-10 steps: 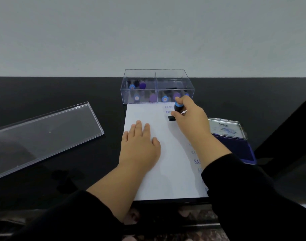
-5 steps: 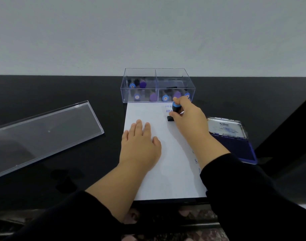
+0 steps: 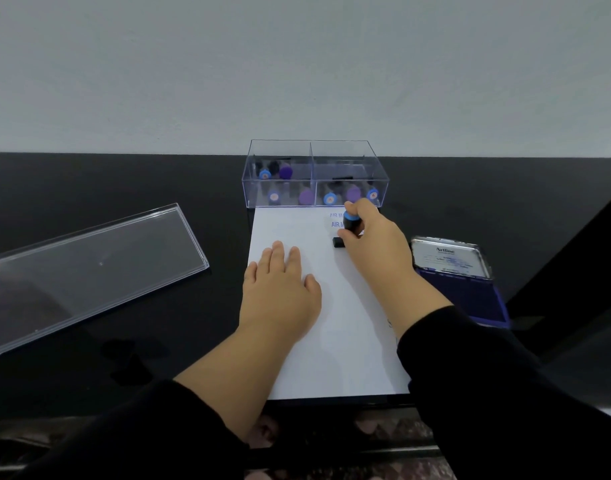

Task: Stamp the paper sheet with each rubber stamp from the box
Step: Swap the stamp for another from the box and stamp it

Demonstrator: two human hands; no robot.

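1. The right hand holds a rubber stamp with a blue ring on its black handle. Its fingers are closed around the handle.
2. The stamp's black base touches the paper sheet, near the sheet's far right corner.
3. Half a second ago the stamp stood a little higher up the sheet. Now it sits a bit nearer the person, just below two blue printed lines that start with "AIR".
4. The left hand lies flat on the middle of the sheet with its fingers spread open and holding nothing. It has stayed in the same place as before.
5. The sheet lies on the black tabletop, reaching from the near edge up to the clear box.
6. The box stands by the far edge of the tabletop. It has more stamps inside, with blue and purple tops.
7. The clear lid lies flat toward the left edge of the tabletop, well apart from the box.
8. A blue ink pad sits open just beside the right edge of the sheet, its shiny lid tipped back.
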